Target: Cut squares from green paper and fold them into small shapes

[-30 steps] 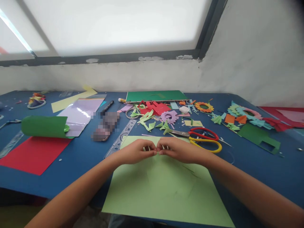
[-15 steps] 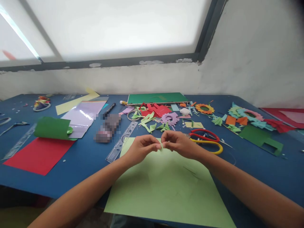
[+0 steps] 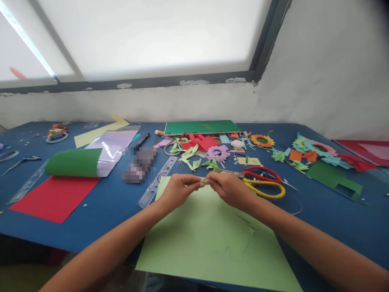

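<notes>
Between my two hands is a small light green piece of paper point(image 3: 203, 180), pinched by the fingertips of both. My left hand point(image 3: 181, 187) is closed on its left end, thumb below the forefinger. From the other side my right hand point(image 3: 227, 187) pinches it, with the fingers curled. Most of the piece is hidden by the fingers. Below the hands a large light green sheet point(image 3: 209, 239) lies at the table's front edge. Scissors with one red and one yellow handle point(image 3: 264, 182) rest just right of my right hand.
A clear ruler point(image 3: 158, 181) lies left of my hands. Beyond them are paper scraps point(image 3: 200, 142), a purple paper ring point(image 3: 218, 153) and a green board point(image 3: 200, 127). Red paper point(image 3: 57, 198) with a curled green sheet point(image 3: 74, 163) lies left. Paper rings point(image 3: 322, 148) lie right.
My right hand has turned, its fingers now lying over the small paper, which sits flatter and a little higher. The curled green sheet at left has unrolled a bit to the right.
</notes>
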### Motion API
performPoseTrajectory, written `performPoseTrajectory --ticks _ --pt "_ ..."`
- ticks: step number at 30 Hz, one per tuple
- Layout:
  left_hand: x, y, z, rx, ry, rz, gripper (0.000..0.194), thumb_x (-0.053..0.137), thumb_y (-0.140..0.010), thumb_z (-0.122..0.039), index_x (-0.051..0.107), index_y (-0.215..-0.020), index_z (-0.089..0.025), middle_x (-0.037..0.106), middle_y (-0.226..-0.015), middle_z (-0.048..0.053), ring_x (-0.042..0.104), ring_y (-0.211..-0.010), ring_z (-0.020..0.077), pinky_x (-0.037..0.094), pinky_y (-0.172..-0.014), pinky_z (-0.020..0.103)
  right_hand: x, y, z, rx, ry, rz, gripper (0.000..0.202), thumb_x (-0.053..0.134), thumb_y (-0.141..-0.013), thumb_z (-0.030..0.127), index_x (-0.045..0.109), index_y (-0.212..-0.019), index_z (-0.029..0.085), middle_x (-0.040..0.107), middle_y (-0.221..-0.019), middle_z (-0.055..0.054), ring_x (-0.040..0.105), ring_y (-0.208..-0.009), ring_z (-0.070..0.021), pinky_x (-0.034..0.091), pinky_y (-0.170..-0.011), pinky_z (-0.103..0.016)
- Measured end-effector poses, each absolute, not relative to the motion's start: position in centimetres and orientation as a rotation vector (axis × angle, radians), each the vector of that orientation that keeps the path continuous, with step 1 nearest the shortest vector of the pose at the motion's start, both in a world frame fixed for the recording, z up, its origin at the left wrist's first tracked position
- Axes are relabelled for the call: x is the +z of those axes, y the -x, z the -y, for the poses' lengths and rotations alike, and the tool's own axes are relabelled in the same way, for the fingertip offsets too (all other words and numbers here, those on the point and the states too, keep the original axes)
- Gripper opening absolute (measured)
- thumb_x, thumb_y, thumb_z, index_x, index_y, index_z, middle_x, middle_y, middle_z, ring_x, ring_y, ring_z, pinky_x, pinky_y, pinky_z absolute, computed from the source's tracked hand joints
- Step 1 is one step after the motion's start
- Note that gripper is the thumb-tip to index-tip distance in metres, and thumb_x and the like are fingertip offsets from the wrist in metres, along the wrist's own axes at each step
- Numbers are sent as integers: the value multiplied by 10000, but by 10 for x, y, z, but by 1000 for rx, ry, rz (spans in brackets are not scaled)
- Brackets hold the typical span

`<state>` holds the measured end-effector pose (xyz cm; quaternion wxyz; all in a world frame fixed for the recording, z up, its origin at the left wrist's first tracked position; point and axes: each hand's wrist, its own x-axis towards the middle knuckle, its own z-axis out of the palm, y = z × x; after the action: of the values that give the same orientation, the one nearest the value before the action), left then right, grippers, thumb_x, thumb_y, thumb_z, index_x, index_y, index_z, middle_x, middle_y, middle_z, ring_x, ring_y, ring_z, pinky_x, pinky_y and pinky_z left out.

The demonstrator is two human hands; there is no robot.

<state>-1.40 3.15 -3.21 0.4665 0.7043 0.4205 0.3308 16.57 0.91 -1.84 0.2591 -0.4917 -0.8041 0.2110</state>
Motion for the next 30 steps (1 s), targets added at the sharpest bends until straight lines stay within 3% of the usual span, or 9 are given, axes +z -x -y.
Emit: performPoseTrajectory --ticks 6,10,15,19,30 --pt "-28 15 -31 703 -1753 -1020 241 622 -745 -335 713 -710 -115 672 -648 45 583 -609 143 447 -578 219 -22 -166 -7 595 1270 2290 292 364 -917 312 565 -757 174 555 -606 4 492 -536 -128 314 -520 -217" --pt "-30 17 -32 610 -1765 -1003 261 605 -755 -345 726 -748 -114 675 -645 41 581 -589 142 411 -516 202 -31 -166 -9 534 1273 2316 305 346 -915 292 569 -742 176 552 -605 -9 495 -564 -144 303 -543 -236" --pt "-33 18 -34 570 -1785 -1007 201 640 -715 -285 729 -823 -140 677 -667 -1 591 -635 146 417 -574 202 -40 -165 -11 501 1306 2333 336 322 -916 324 517 -680 188 520 -588 -9 464 -545 -148 274 -528 -248" --pt "-34 18 -35 573 -1797 -1002 189 579 -758 -251 715 -800 -127 666 -657 7 592 -628 133 419 -587 193 -42 -166 -12 536 1294 2332 294 305 -921 315 517 -759 190 548 -640 -7 493 -562 -144 299 -528 -236" --pt "-30 17 -33 546 -1774 -926 258 559 -778 -318 702 -715 -112 677 -655 51 608 -611 143 441 -569 202 -37 -165 -9 584 1191 2332 282 351 -913 277 562 -752 184 576 -652 -5 511 -582 -130 335 -558 -218"
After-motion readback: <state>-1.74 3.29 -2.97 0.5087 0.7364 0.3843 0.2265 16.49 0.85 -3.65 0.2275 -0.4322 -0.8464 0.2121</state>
